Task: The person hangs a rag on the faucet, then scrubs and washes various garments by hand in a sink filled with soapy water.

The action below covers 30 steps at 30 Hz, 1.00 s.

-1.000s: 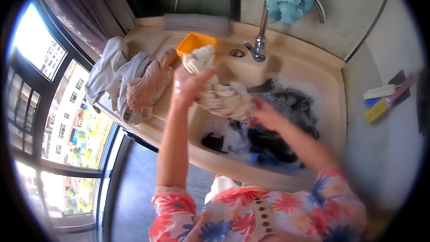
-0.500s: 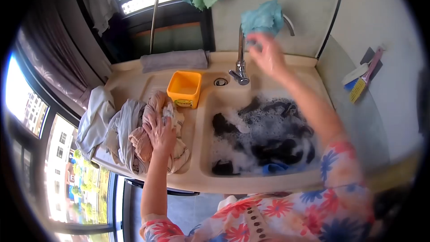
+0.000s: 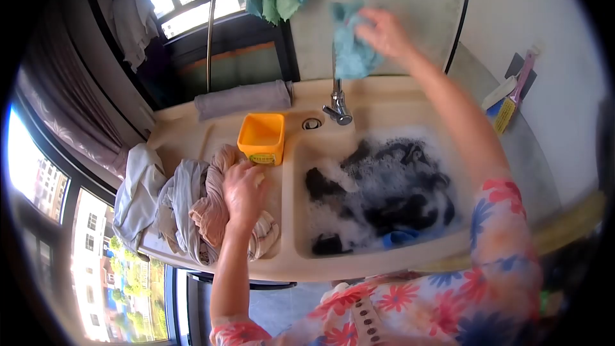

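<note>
My right hand point(image 3: 387, 33) is up by the faucet point(image 3: 337, 106), its fingers closed on a teal cloth point(image 3: 356, 45) that drapes over the spout. On the ribbed left side of the sink unit, my left hand point(image 3: 243, 193) rests at the right end of a clothes pile. Its fingers curl around a bit of cream cloth point(image 3: 262, 234), partly hidden by the hand. Beside it lie a crumpled pink garment point(image 3: 210, 208), a grey garment point(image 3: 186, 195) and a pale blue-grey one point(image 3: 138, 186).
Dark clothes point(image 3: 403, 208) soak in sudsy water in the basin point(image 3: 298, 218), with a blue item point(image 3: 400, 238) near the front. A yellow square container point(image 3: 261, 138) stands behind the pile. A rolled grey towel point(image 3: 243, 100) lies along the back; brushes point(image 3: 512, 102) hang on the right wall.
My right hand has risen and taken hold of the teal cloth, which now hangs lower and further left. My left hand has shifted right off the pink garment, its fingers now curled.
</note>
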{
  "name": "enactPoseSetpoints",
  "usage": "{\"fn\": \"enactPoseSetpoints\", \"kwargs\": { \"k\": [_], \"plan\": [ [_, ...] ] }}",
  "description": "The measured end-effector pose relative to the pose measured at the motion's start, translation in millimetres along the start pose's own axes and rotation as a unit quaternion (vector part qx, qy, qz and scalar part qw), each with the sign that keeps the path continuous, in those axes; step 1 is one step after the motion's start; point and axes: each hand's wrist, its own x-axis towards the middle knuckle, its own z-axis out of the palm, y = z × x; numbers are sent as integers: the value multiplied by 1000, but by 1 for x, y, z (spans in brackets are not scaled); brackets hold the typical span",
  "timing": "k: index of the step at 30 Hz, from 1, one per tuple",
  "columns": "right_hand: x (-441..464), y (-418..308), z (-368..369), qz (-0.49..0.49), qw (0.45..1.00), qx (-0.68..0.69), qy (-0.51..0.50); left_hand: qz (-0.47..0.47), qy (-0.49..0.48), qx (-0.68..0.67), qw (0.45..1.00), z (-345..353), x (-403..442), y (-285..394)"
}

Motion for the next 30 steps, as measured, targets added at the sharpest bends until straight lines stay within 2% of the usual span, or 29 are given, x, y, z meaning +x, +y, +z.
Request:
{"fn": "enactPoseSetpoints", "kwargs": {
  "k": [1, 2, 3, 4, 5, 6, 7, 8, 9, 10, 11, 14, 16, 17, 18, 19, 20, 21, 22, 23, 24, 25, 27, 28, 30],
  "plan": [
    [-25, -51, 12, 6, 997, -6, -79, 26, -22, -23, 999, 6, 11, 15],
    [-53, -79, 40, -11, 983, 148, -105, 27, -42, -25, 998, 23, 19, 29],
    [-82, -105, 64, -40, 978, 142, -147, 40, -102, -4, 994, 35, 31, 51],
    [-113, -136, 88, -23, 961, 185, -206, 43, -10, -174, 984, 72, 35, 56],
    [-142, -155, 116, -57, 934, 223, -272, 88, -105, -27, 990, 81, 47, 77],
    [-172, -175, 143, -163, 953, 153, -205, 157, -186, 109, 964, 91, 59, 98],
    [-192, -184, 161, -264, 952, 77, -131, 138, -203, 97, 965, 94, 69, 103],
    [-194, -173, 166, -246, 962, 62, -104, 119, -219, 84, 965, 97, 79, 108],
    [-189, -155, 168, -225, 970, 45, -76, 99, -142, 4, 985, 106, 79, 105],
    [-187, -139, 168, -199, 979, 26, -47, 119, -114, -24, 986, 111, 74, 104],
    [-184, -122, 162, -151, 985, -9, -83, 140, -87, -51, 985, 117, 69, 103],
    [-185, -52, 130, 29, 984, -109, -136, 320, -135, 14, 938, 125, 34, 98],
    [-197, -19, 103, 233, 959, -114, -116, 158, -400, 20, 903, 103, 44, 131],
    [-208, 8, 95, 254, 967, 8, -22, 171, -322, -19, 931, 97, 43, 130],
    [-207, 0, 79, 254, 965, 65, -16, 181, -246, -57, 950, 112, 39, 117],
    [-201, -17, 61, 250, 961, 121, -5, 62, -230, -179, 955, 106, 39, 118],
    [-196, -33, 54, 266, 946, 182, 13, 27, -298, -395, 869, 146, 36, 85],
    [-191, -54, 47, 247, 946, 209, 8, -202, -336, -607, 692, 120, 37, 96],
    [-192, -63, 47, 237, 953, 189, -2, -239, -287, -766, 524, 109, 33, 97],
    [-190, -73, 43, 75, 993, 81, -42, -216, -277, -827, 438, 109, 30, 95],
    [-193, -77, 50, -62, 997, 47, -26, -219, -208, -868, 395, 111, 28, 101],
    [-195, -85, 53, -114, 991, 30, -71, -223, -137, -901, 347, 113, 26, 108],
    [-206, -92, 55, -99, 991, 25, -89, -21, -74, -912, 402, 110, 31, 125],
    [-212, -91, 46, -21, 991, 85, -101, -8, 29, -868, 496, 100, 28, 149],
    [-222, -86, 24, 131, 963, 206, -117, -52, 22, -791, 609, 102, 28, 157]
  ]
}}
